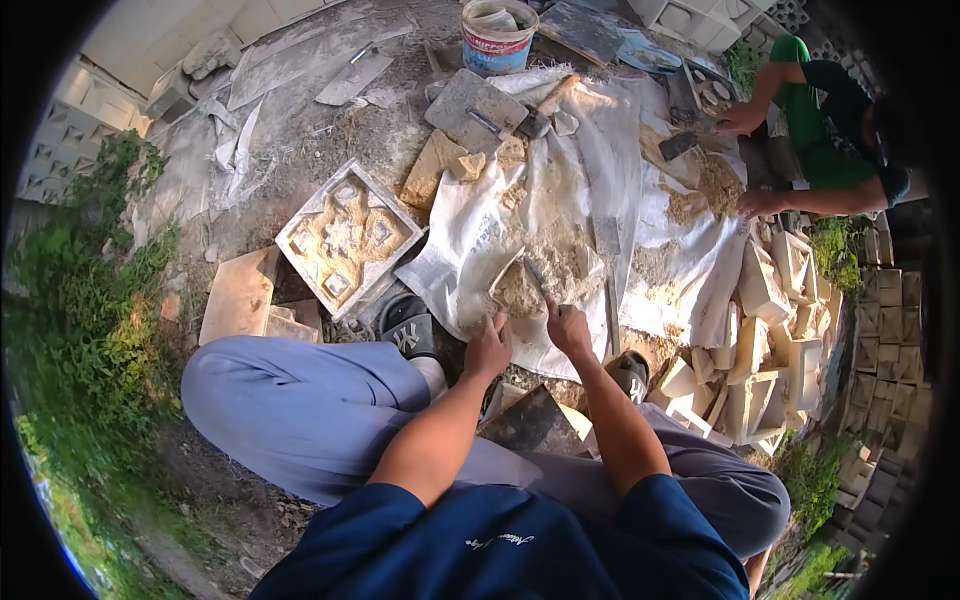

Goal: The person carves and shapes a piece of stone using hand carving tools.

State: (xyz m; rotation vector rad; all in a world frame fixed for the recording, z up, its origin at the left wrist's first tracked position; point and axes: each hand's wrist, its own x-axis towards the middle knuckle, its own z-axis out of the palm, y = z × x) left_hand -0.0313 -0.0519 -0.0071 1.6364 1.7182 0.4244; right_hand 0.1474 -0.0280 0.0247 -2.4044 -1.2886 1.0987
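Observation:
My left hand [489,346] is closed at the near end of a flat piece covered with sandy mortar [517,291]; its handle, if any, is hidden. Closed round the handle of a narrow trowel [537,272], my right hand [569,329] keeps the blade against the right side of that piece. Both hands are over a white sack sheet [470,250], with a loose heap of mortar [567,262] just beyond. To the left lies a square mold block [350,238] with a patterned face, partly filled with mortar.
Broken block pieces [765,350] are piled at right. A paint bucket [498,38] stands at the back, near a flat board [475,110] and a hammer [540,118]. At upper right another person's hand [740,118] is near a dark trowel [678,146].

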